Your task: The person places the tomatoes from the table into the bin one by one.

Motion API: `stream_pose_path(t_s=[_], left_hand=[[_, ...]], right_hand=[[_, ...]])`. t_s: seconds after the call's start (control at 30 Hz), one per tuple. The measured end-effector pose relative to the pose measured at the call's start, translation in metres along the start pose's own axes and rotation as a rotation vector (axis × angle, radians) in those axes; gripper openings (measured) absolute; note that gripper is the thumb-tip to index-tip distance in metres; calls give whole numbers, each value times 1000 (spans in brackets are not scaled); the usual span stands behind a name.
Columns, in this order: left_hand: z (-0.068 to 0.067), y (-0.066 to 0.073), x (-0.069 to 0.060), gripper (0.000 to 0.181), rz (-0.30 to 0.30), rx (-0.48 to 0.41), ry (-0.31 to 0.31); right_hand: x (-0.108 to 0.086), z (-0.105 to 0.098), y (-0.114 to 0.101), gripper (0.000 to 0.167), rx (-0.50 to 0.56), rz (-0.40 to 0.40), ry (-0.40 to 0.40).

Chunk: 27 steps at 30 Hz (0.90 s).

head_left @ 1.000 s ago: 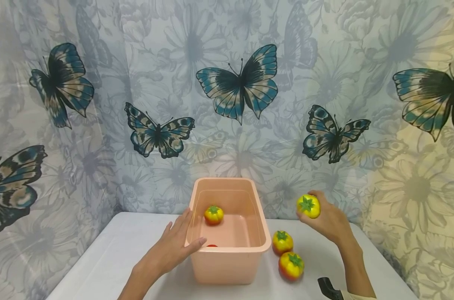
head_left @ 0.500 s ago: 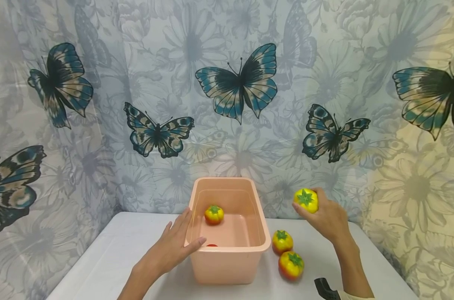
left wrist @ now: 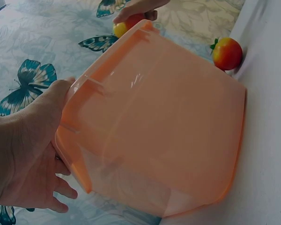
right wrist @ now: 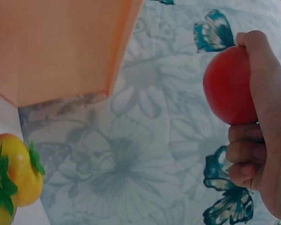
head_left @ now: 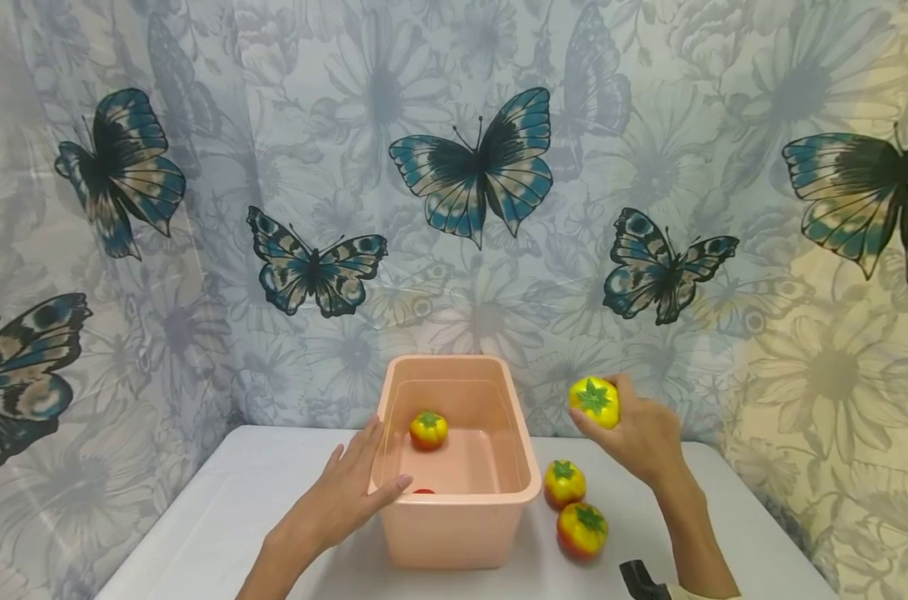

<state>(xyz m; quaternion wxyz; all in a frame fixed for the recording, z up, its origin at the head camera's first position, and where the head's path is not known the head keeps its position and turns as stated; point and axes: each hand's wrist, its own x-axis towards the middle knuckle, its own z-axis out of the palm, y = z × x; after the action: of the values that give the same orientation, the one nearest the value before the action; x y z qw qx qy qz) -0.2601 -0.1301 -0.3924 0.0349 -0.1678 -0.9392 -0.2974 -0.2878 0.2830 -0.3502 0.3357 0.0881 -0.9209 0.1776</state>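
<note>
In the head view my left hand (head_left: 337, 492) rests against the left side and near corner of a peach plastic bin (head_left: 454, 533), its fingers mostly straight. My right hand (head_left: 645, 433) grips a tomato (head_left: 593, 402), yellow on top with a green star-shaped calyx, in the air right of the bin. The right wrist view shows its smooth red underside (right wrist: 229, 86) between thumb and fingers. Inside the bin one tomato (head_left: 428, 431) sits toward the back, and a sliver of a red thing (head_left: 424, 492) peeks over the near rim, mostly hidden.
Two more red-and-yellow tomatoes, a farther one (head_left: 565, 483) and a nearer one (head_left: 582, 531), lie on the white table (head_left: 274, 467) just right of the bin. A butterfly-patterned cloth (head_left: 491, 317) hangs behind the table and along its sides.
My right hand has moved left toward the bin, carrying the tomato at about the same height. The left hand, the bin and the other tomatoes have stayed put.
</note>
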Motion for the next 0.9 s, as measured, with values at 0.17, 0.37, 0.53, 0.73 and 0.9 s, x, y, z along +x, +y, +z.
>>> stream_pose_path(t_s=[0.17, 0.37, 0.53, 0.73, 0.9], left_hand=[[0, 0, 0, 102, 1, 6, 1], [-1, 1, 0, 103, -7, -2, -2], [0, 0, -1, 103, -6, -5, -3], [0, 0, 0, 103, -7, -3, 0], [1, 0, 1, 103, -8, -3, 0]], right_hand=[[0, 2, -6, 58, 19, -7, -8], [0, 4, -13, 59, 70, -41, -5], [-1, 7, -23, 73, 139, -65, -60], [-3, 15, -35, 80, 197, -157, -105], [-4, 23, -41, 94, 218, -293, -100]])
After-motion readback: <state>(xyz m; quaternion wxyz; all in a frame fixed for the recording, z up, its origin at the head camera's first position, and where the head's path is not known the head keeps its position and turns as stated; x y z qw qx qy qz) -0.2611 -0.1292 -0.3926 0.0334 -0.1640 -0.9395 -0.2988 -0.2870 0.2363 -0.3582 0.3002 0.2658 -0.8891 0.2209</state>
